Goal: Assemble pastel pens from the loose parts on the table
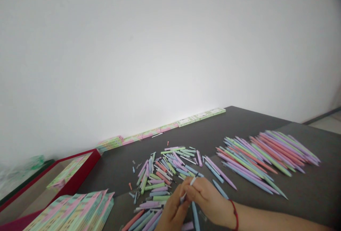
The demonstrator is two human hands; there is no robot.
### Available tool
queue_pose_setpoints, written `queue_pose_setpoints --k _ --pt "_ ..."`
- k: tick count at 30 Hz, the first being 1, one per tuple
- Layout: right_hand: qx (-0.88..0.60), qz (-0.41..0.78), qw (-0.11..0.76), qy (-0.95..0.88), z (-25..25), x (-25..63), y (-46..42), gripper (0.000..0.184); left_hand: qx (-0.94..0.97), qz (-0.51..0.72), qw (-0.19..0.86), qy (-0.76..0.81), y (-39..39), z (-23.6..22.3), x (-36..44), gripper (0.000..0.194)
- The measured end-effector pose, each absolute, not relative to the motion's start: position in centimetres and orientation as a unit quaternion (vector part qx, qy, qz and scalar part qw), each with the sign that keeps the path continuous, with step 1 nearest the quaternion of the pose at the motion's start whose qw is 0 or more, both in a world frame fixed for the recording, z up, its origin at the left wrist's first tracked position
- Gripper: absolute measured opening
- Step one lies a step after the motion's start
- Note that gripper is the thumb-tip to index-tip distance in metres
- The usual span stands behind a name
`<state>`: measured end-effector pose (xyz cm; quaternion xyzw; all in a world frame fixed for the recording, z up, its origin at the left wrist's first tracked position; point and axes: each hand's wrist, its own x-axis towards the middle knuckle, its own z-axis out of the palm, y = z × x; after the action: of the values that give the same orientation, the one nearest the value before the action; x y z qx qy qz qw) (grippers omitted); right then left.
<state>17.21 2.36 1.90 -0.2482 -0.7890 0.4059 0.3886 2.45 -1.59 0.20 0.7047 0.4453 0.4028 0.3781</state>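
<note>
My left hand [173,205] and my right hand [209,199] meet above the near part of the dark table, fingertips pressed together. Between them is a slim pale pen part [193,181] with a dark tip, sticking up past the right thumb. Its lower end shows as a bluish-grey piece [182,198] by the left fingers; whether this is one part or two is hard to tell. A red cord circles the right wrist. Beyond and left of the hands lies a loose pile of pastel pen parts [160,174]. A blue pen [195,216] lies beneath the right hand.
Long pastel pens lie in rows [247,163] to the right, with a second heap [285,151] behind. Card packs [71,211] fan out at front left beside a red-edged box [87,169]. Small boxes [186,121] line the table's back edge along the wall.
</note>
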Motion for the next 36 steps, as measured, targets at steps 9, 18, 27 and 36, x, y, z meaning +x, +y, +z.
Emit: queue_pose_setpoints --k 9,18,27,36 --pt "-0.321 0.507 0.463 -0.652 2.3 18.0 3.7 0.042 0.533 0.47 0.453 0.538 0.4 1.2 0.0 0.043" --pt "-0.305 0.613 0.428 -0.59 0.5 17.1 4.3 0.046 0.41 0.544 0.506 0.53 0.9 2.5 -1.6 0.031" --pt "-0.27 0.783 0.382 -0.411 0.3 17.5 4.9 0.031 0.483 0.435 0.539 0.535 0.2 3.6 -1.8 0.018" --pt "-0.271 0.784 0.356 -0.431 0.1 17.8 5.3 0.039 0.711 0.176 0.292 0.615 -0.3 3.3 -0.9 0.02"
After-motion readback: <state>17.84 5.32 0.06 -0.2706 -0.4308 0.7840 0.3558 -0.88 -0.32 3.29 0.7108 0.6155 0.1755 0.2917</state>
